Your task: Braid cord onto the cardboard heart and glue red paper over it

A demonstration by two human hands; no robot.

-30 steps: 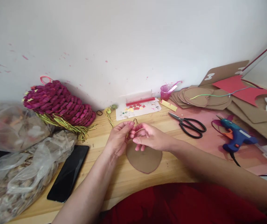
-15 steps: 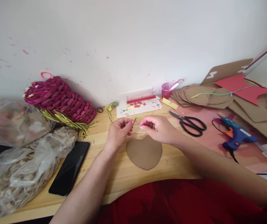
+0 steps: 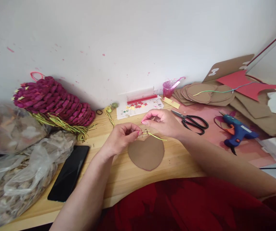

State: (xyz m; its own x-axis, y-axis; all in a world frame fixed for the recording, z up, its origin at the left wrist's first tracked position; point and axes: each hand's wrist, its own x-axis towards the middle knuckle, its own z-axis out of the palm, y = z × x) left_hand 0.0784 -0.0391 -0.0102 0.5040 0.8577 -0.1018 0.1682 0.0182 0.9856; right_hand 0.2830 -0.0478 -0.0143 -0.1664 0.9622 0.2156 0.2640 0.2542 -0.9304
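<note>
My left hand (image 3: 122, 138) is closed in a pinch above the top edge of a brown cardboard heart (image 3: 146, 154). Between its thumb and finger is a thin yellow cord (image 3: 157, 137), whose loose end trails right over the heart. A small dark bit shows on the cord near the fingertips. My right hand (image 3: 163, 123) hovers just up and right of the left, with thumb and index fingertip pressed together. Whatever lies in that pinch is too small to make out. The heart lies flat on the wooden table (image 3: 118, 189).
Black-handled scissors (image 3: 194, 122) and a blue glue gun (image 3: 241, 130) lie to the right, with stacked cardboard hearts (image 3: 200, 93) and a pink cup (image 3: 168, 89) behind. On the left are heart pieces covered in magenta (image 3: 58, 102), a black phone (image 3: 69, 175) and plastic bags (image 3: 24, 189).
My right hand has moved up and away from the cord. The cord's end now hangs free to the right of my left fingertips. The whole view has shifted slightly.
</note>
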